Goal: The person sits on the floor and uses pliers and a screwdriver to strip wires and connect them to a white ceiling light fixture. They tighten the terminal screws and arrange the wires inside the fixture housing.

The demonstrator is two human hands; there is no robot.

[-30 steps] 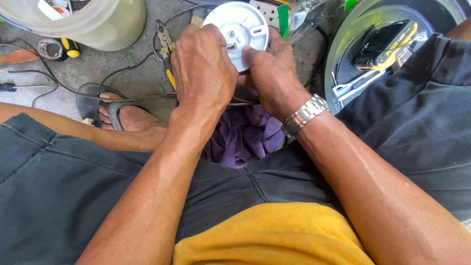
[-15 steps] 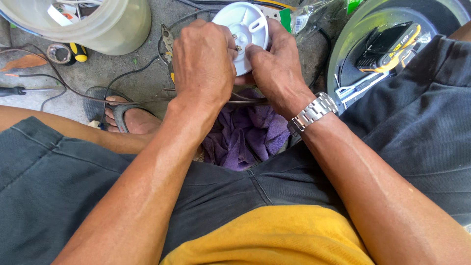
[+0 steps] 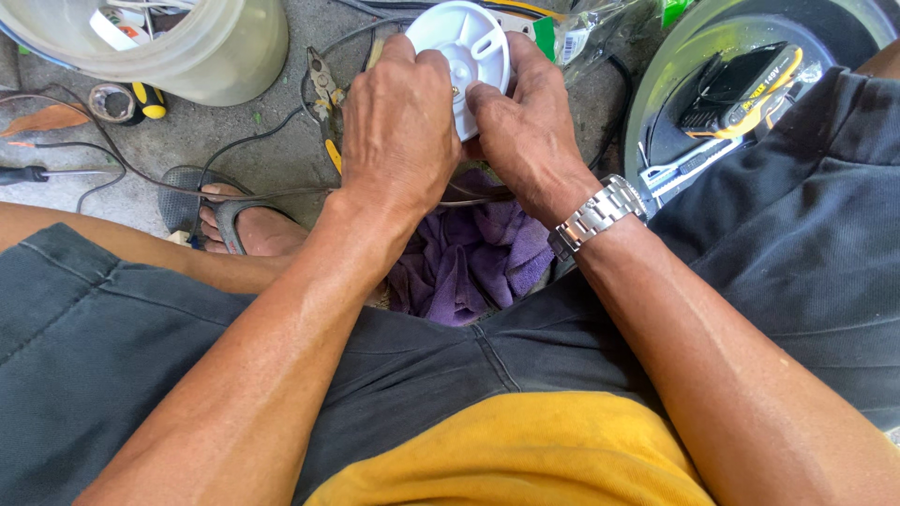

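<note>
Head view: at upper left a translucent plastic bucket (image 3: 202, 52) stands on rough concrete, yellow-handled pliers (image 3: 325, 98) just right of it. Top centre, the left hand (image 3: 398, 131) and right hand (image 3: 525, 141) both grasp a round white plastic cap (image 3: 466, 52), fingers hiding its lower edge. Below lies a crumpled purple cloth (image 3: 473, 258); a steel watch (image 3: 597, 214) circles the right wrist.

Both hands close around a round white plastic cap (image 3: 464, 52), the left hand (image 3: 398, 126) gripping its left edge and the right hand (image 3: 525, 126) pinching its right side, a metal watch (image 3: 595, 214) on that wrist. Under them a purple cloth (image 3: 473, 258) lies between the knees. Yellow-handled pliers (image 3: 325, 103) rest on the concrete just left of the hands, near a translucent bucket (image 3: 202, 47). A sandalled foot (image 3: 248, 225) sits below the pliers.
</note>
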